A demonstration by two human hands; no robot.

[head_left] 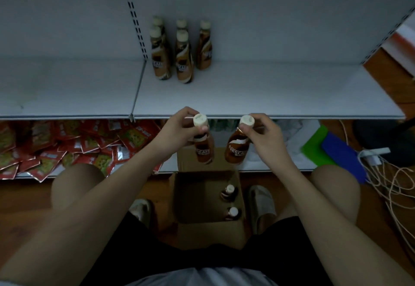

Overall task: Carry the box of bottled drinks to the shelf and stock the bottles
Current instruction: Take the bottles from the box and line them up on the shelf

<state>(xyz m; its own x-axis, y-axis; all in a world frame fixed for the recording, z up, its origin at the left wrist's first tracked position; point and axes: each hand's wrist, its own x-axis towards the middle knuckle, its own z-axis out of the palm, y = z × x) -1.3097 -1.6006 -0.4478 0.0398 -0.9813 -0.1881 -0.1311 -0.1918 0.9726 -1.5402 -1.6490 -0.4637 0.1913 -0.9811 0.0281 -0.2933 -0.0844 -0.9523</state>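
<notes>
Both hands are holding brown coffee bottles with cream caps, upright, caps up, just above the open cardboard box [207, 198]. The left hand [177, 129] is pinching the neck of the left bottle [203, 145] — label partly reading "NESCAF". The right hand [261, 134] is clamping the right bottle [235, 148], marked "NESCA". Five matching bottles [179, 50] are standing on the white shelf [269, 92] above the box — two more bottles [230, 202] are standing inside it.

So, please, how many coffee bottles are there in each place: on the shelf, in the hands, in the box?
On the shelf: 5 bottles
In the hands: 2, left hand 1, right hand 1
In the box: 2
Total: 9
</notes>
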